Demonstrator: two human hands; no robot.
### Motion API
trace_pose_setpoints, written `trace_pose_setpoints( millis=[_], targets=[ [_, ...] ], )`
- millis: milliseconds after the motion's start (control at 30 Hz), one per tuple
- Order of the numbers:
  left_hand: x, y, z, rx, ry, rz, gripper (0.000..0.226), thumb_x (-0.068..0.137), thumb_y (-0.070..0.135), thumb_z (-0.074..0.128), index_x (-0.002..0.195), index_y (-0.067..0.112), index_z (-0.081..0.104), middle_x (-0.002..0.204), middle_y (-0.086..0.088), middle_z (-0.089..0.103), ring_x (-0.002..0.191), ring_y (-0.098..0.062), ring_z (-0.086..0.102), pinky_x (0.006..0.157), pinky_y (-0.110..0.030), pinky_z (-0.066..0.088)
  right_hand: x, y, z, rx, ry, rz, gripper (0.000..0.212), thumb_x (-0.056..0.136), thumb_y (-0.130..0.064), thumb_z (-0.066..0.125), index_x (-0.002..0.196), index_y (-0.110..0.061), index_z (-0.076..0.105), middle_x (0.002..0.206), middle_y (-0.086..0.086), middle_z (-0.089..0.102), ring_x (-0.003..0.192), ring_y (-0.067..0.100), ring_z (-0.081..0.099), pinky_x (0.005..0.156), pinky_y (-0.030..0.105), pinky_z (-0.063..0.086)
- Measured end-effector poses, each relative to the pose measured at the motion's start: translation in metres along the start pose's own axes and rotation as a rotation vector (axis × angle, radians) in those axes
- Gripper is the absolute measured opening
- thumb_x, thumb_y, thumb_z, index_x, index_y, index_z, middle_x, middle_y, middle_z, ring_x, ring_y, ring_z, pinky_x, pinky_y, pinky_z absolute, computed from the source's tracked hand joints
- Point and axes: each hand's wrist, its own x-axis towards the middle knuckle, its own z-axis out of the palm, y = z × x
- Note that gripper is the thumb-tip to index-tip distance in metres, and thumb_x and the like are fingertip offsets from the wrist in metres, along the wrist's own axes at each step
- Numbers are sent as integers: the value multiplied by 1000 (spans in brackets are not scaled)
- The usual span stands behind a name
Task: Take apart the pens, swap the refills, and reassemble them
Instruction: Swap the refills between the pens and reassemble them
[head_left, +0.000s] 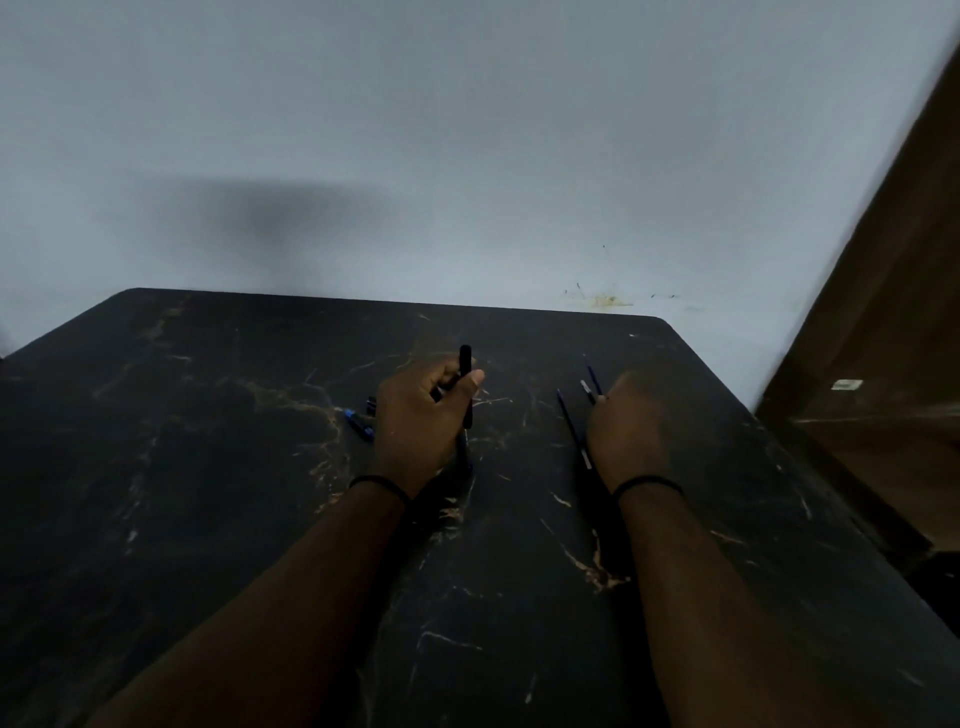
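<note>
The left hand (415, 421) has its grip curled round a black pen barrel (466, 384), thumb pressed along its side, so the barrel stands nearly upright with one end clear above the fingers, probably to keep an open end reachable for a refill. The right hand (631, 426) rests near the right side of the dark marbled worktop (208, 467); its grip appears to pinch thin blue refills (592, 382) that jut out beyond the knuckles, though the fingers themselves are hidden. Another long thin refill (573, 434) lies flat just left of that hand, seemingly laid aside within easy reach. Small blue and black pen parts (361, 418) sit on the worktop beside the left hand, apparently parked until reassembly.
</note>
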Motion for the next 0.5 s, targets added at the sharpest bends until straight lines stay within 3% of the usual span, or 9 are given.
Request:
trace_pose_setpoints(
  millis=[133,233,400,500],
  targets=[
    [2,-2,0,-12,9,-3,13,87,23,73,99,26,74,90,2,75,83,-15,72,77,-43,61,-1,-4,2,49,-75,-17,15,100,-18,54,109,-6,55,113,20,65,104,37,63,76,39,50],
    [4,-5,1,2,0,-5,10,87,25,73,97,27,75,87,4,75,81,-14,73,76,-42,61,-6,-9,2,59,-102,-29,16,100,-20,54,110,-7,56,112,19,65,104,35,63,70,33,42],
    [6,-9,2,13,12,-15,12,86,28,74,97,25,76,85,6,75,78,-11,73,73,-35,62,-11,-13,4,104,-49,-31,16,100,-23,52,104,-8,54,105,17,65,99,36,63,70,36,43],
    [6,-8,2,35,17,13,13,86,30,74,97,25,76,83,8,74,77,-9,72,72,-31,61,-10,-14,1,109,35,-41,15,99,-15,51,112,-8,53,108,17,64,99,36,63,71,36,43]
  ],
)
